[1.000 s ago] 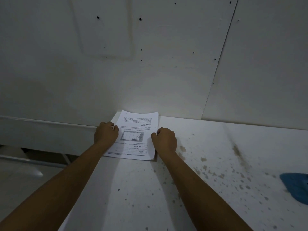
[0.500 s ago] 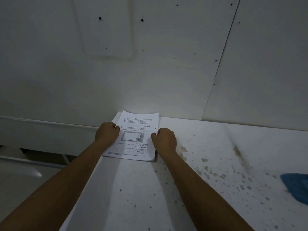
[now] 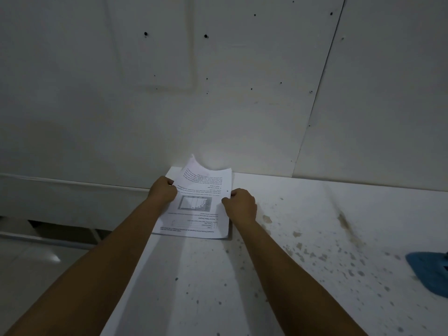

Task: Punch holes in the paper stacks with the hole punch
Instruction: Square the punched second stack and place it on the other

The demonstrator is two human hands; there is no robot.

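Two hands grip one paper stack [image 3: 201, 204] at the white table's [image 3: 242, 287] far edge against the wall: left hand [image 3: 163, 191] pinches its 9 o'clock edge, right hand [image 3: 241, 206] its 3 o'clock edge. Far corner curls upward. Blue object [image 3: 429, 272] lies at 4 o'clock.

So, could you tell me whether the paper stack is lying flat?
Not fully: the paper stack lies on the table, but its far left corner curls upward.

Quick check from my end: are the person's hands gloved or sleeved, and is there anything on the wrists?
Neither hand is gloved: the left hand and right hand are bare. Both forearms are uncovered as far as the frame shows, with no sleeve edge in view. No watch, band or ring is visible, though the dim light limits detail.
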